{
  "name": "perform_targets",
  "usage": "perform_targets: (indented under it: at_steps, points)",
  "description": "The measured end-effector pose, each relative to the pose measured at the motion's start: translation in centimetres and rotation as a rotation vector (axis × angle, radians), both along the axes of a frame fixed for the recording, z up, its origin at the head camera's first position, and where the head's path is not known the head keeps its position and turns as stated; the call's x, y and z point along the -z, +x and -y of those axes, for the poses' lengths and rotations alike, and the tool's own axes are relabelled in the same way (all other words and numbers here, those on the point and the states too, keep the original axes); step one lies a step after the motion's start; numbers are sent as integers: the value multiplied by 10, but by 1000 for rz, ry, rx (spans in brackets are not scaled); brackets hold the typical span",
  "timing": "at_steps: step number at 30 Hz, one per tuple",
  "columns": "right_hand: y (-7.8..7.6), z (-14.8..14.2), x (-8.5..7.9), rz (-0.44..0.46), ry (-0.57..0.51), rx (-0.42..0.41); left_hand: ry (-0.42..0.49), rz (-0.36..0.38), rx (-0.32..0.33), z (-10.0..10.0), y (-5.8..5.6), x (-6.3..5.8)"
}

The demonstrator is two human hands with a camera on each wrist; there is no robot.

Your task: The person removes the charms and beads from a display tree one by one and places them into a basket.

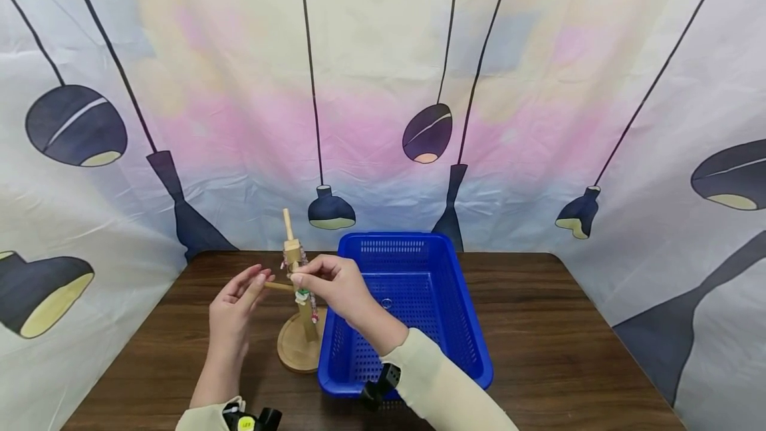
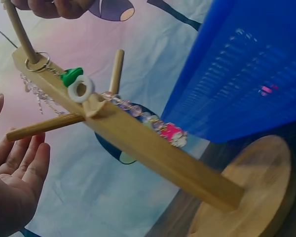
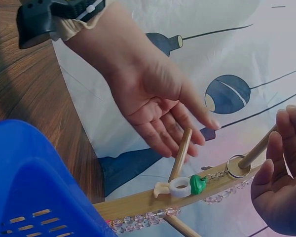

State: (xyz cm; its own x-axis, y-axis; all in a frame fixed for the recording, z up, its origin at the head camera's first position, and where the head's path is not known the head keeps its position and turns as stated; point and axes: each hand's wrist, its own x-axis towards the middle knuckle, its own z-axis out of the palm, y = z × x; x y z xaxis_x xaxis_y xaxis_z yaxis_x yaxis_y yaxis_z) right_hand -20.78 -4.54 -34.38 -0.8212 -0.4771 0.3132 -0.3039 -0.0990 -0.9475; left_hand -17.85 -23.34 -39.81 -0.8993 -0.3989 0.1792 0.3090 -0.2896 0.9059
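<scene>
Key chain (image 3: 198, 184) hangs on the wooden stand (image 1: 308, 321), our two hands close by

We see the key chain on the stand, its metal ring (image 3: 228, 162) looped around the foot of one peg (image 3: 259, 147). Its green piece (image 2: 71, 76) and white ring (image 2: 90, 89) lie along the stand's post.

Our right hand (image 1: 336, 288) is at the stand's upper part, near that peg. Its fingers are bent and drawn close together, but we cannot tell whether they grip the peg's end. Our left hand (image 1: 232, 308) is left of the stand, fingers loosely extended and well parted from the thumb, holding nothing. They are at the tip of the side peg (image 1: 278, 286); we cannot tell whether they touch it.

A beaded strand (image 2: 143, 116) with a bright pink charm (image 2: 172, 133) hangs along the stand's post. Right of the stand, just beside it, we have a blue basket (image 1: 473, 334) with a small clear ring (image 1: 386, 302) inside. The stand rests on the dark wooden bench (image 1: 556, 351); behind it hangs cloth (image 1: 383, 38) printed with lamps.

On the left wrist device (image 1: 269, 418), nearer us than the stand, a yellow label (image 1: 246, 424) carries dark characters too small for us to read.
</scene>
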Motion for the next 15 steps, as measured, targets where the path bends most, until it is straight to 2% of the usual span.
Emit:
perform_targets:
  at_steps: [3,7,13,15]
  points:
    - [0,0,0,-1,-2,0,69,-29,48,-3,0,6]
    - [0,0,-1,3,-12,-6,147,-29,100,-7,-1,12]
    - [2,0,-1,0,-9,-9,310,-128,245,-12,-3,19]
    - [2,0,-1,0,-9,-9,344,-147,265,-13,-3,22]
